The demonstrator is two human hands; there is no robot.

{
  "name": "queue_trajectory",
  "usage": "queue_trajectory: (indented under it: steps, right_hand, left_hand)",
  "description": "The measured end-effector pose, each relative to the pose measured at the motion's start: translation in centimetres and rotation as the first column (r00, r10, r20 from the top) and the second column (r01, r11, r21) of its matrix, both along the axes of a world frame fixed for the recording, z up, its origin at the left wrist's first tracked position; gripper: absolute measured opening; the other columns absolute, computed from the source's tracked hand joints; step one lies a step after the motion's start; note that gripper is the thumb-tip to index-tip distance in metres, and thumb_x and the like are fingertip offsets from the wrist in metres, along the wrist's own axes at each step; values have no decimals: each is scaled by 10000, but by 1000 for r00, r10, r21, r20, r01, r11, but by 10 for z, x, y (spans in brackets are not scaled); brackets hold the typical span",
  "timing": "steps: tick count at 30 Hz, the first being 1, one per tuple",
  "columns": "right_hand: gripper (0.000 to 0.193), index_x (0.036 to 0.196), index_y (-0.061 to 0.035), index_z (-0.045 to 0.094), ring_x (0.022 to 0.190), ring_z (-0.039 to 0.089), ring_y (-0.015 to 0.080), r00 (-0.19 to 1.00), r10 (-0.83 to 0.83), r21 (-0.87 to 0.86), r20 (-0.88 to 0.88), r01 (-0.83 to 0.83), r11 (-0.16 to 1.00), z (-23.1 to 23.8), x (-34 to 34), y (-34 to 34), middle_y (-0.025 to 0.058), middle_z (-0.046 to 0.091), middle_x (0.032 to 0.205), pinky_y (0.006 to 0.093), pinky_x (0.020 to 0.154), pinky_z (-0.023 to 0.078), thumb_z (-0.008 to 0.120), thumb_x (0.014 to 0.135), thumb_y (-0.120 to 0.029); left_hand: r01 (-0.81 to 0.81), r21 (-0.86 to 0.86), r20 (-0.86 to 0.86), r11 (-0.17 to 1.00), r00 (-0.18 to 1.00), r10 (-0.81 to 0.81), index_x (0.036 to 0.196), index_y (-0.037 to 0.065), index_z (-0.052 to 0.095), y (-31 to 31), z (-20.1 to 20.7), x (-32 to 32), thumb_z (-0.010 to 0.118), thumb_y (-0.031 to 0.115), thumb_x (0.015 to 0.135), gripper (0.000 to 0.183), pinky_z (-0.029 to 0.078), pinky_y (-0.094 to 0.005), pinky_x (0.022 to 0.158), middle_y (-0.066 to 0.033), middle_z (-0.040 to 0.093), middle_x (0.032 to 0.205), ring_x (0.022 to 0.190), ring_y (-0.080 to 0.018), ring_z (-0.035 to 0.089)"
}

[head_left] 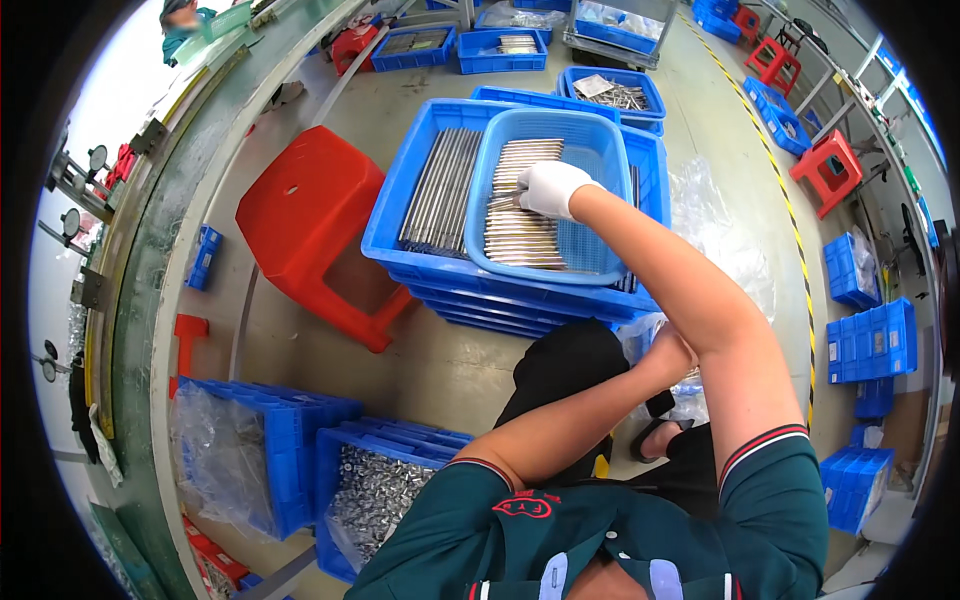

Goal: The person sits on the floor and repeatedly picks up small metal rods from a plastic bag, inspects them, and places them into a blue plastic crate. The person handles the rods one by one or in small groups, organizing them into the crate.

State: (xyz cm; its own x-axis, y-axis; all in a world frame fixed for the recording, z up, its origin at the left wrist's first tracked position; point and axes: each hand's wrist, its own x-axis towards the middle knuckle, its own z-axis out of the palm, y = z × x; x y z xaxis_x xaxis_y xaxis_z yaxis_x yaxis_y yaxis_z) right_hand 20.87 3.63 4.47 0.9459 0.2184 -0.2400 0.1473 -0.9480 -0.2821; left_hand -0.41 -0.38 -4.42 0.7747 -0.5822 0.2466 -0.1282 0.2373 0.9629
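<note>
the person's right hand point(552, 190), in a white glove, reaches into a light-blue rectangular plastic basket point(605, 235), its fingers curled at the slim, shiny metal rods point(525, 242); whether they are closed on any of these, i cannot tell. the rods lie crosswise, side by side in a long row down the left part of the basket. the basket rests over a larger deep-blue plastic crate point(652, 165), the top one of a stack, and just left of the basket, in that crate, long dark-grey metal bars point(440, 190) lie close together. the left hand point(672, 350) is near the right elbow, partly hidden by that arm, so the state of its fingers cannot be told. a red plastic stool point(305, 200) stands left of the stack; nearer the person, small silvery metal pieces point(375, 500) fill another blue crate point(328, 470).
</note>
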Motion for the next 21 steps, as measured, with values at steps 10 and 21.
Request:
queue_trajectory:
  steps: [10, 21]
  right_hand:
    - [224, 962, -99, 658, 881, 638, 322, 944, 138, -113, 298, -109, 988, -9, -8, 4, 151, 654, 904, 399, 776, 503, 536, 774, -80]
    - [308, 1054, -89, 642, 927, 597, 325, 837, 170, -121, 520, -124, 985, 25, -25, -29, 156, 618, 955, 406, 826, 479, 558, 758, -101]
  left_hand:
    - [198, 151, -175, 969, 970, -171, 1128, -15, 549, 7, 9, 8, 615, 127, 831, 336, 444, -335, 868, -152, 586, 1156, 1059, -193, 531]
    - [151, 97, -168, 984, 977, -134, 889, -40, 618, 0, 7, 0, 617, 105, 814, 163, 477, -335, 647, -96, 650, 755, 713, -164, 583]
